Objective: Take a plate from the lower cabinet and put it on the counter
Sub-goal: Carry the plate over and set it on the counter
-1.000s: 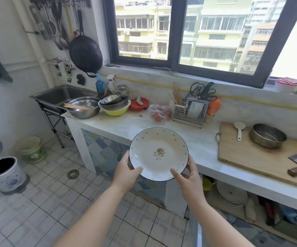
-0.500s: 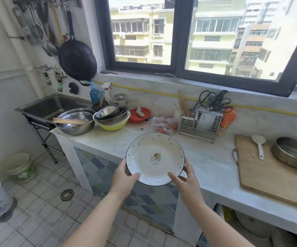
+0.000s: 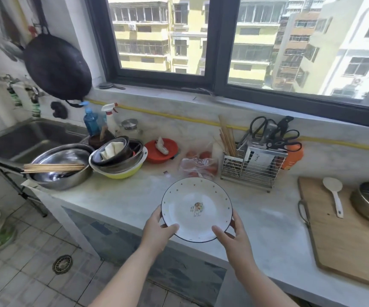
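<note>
One head-worn wide-angle view, looking forward and down.

It faces the pale marble kitchen counter (image 3: pixel 117 202) and black-framed window (image 3: pixel 219 63) from close range, forearms entering from the bottom edge; grey tiled floor (image 3: pixel 30 280) fills the lower left.

The plate (image 3: pixel 196 210) is round and white, with a thin dark rim, small coloured specks scattered round its border and a little cartoon figure at its centre. It is empty and faces up, tilted slightly toward the camera. It sits over the front edge of the pale marble counter (image 3: pixel 267 222); whether it touches the surface cannot be told.
</note>
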`<state>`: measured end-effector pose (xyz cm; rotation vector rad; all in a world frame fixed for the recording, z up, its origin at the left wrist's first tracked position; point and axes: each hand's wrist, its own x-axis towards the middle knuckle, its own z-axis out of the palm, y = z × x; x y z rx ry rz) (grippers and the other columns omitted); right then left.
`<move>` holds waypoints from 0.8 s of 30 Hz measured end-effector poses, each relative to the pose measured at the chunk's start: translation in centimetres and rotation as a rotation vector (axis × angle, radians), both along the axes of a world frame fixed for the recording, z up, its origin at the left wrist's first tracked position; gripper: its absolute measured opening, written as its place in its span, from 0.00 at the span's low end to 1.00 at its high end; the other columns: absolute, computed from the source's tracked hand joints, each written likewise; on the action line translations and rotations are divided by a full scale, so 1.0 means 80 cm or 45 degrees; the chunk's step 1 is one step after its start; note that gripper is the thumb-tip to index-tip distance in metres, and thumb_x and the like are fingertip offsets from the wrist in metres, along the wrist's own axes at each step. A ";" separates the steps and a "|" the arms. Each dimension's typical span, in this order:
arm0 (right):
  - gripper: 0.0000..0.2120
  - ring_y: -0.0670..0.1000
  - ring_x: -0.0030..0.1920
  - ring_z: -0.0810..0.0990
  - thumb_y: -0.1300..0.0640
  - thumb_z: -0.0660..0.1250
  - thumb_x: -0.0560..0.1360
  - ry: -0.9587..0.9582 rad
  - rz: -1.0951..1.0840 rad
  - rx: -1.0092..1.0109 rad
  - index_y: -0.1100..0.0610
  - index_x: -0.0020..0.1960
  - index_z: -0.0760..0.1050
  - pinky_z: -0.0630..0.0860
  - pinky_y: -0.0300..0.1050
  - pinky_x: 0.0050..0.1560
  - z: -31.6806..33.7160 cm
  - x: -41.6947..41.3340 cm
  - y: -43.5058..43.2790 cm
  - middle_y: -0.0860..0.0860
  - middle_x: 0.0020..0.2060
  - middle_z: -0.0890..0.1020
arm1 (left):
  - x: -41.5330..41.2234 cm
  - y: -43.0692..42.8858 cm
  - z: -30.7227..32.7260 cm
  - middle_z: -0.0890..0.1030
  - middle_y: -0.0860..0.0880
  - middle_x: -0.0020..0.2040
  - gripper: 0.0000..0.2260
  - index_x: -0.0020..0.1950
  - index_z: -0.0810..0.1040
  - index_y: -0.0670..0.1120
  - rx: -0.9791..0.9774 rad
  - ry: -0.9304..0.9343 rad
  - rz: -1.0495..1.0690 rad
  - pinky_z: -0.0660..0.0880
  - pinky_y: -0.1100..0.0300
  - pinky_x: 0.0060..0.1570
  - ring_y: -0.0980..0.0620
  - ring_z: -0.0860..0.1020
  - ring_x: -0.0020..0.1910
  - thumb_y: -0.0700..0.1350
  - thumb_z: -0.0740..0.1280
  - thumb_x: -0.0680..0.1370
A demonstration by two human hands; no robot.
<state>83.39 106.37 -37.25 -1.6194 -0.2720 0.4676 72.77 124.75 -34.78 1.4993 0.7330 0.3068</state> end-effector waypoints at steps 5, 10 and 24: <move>0.36 0.43 0.56 0.76 0.51 0.74 0.68 0.059 -0.125 -0.030 0.38 0.71 0.60 0.72 0.46 0.54 -0.021 0.021 0.000 0.46 0.65 0.72 | 0.045 0.013 -0.025 0.77 0.58 0.61 0.29 0.68 0.71 0.56 -0.030 0.077 -0.109 0.79 0.53 0.53 0.50 0.79 0.57 0.37 0.70 0.70; 0.35 0.41 0.49 0.80 0.54 0.74 0.69 0.111 -0.290 -0.048 0.38 0.70 0.62 0.74 0.38 0.48 -0.042 0.041 0.004 0.41 0.62 0.74 | 0.090 0.023 -0.060 0.76 0.58 0.60 0.31 0.68 0.70 0.57 -0.036 0.143 -0.215 0.77 0.48 0.57 0.49 0.79 0.56 0.38 0.71 0.69; 0.35 0.36 0.47 0.80 0.59 0.74 0.68 0.227 -0.497 -0.101 0.39 0.69 0.64 0.75 0.27 0.39 -0.112 0.088 -0.001 0.44 0.60 0.76 | 0.171 0.028 -0.134 0.79 0.63 0.57 0.28 0.63 0.73 0.61 -0.139 0.194 -0.403 0.79 0.58 0.47 0.55 0.83 0.49 0.38 0.71 0.67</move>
